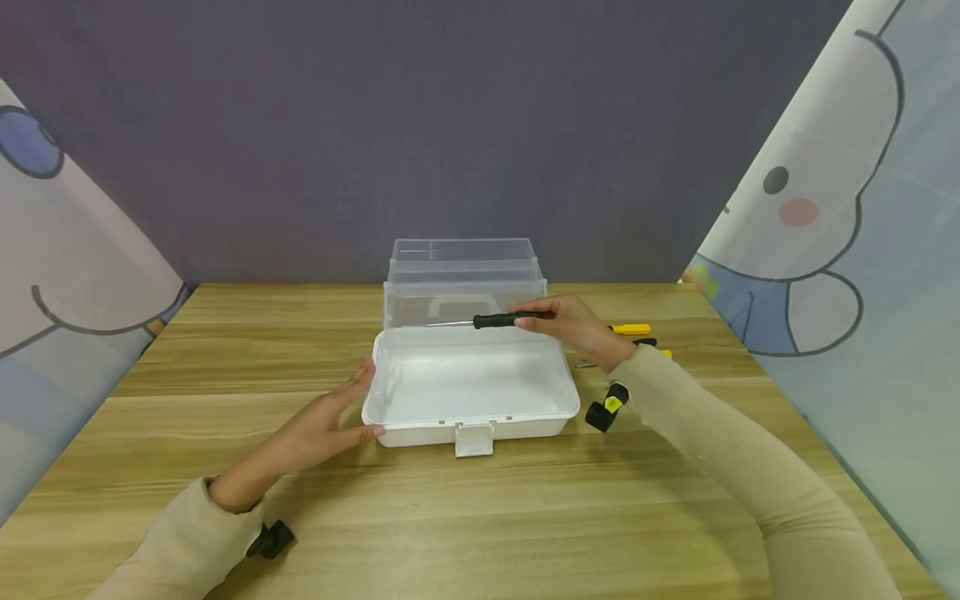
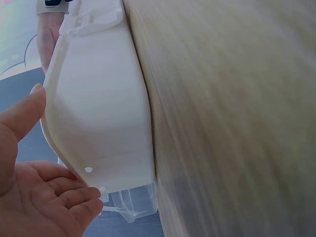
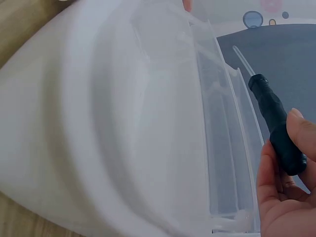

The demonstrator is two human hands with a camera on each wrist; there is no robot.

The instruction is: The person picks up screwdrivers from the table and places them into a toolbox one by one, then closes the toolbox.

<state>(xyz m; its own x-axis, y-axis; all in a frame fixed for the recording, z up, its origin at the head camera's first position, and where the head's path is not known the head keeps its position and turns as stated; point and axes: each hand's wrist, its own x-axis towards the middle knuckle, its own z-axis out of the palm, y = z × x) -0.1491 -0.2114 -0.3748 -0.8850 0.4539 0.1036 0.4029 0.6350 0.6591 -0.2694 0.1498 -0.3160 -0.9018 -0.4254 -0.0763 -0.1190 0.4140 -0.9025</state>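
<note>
A white plastic toolbox (image 1: 465, 432) stands on the wooden table with its clear lid (image 1: 465, 271) swung up at the back. Nothing lies inside the tray part. My right hand (image 1: 573, 327) pinches a black-handled screwdriver (image 1: 495, 321) between thumb and fingers, above the box's back edge. Its thin metal shaft points left, and in the right wrist view the screwdriver (image 3: 270, 108) shows in front of the lid. At the box's left end is my left hand (image 1: 322, 429), its thumb at the front corner and its fairly straight fingers along the side rim.
Right of the box, partly behind my right wrist, lie several tools, among them one with a yellow handle (image 1: 632, 329) and one with a black handle (image 1: 645, 342). A white latch (image 1: 474, 440) hangs at the box front. A dark wall (image 1: 450, 125) rises behind the table.
</note>
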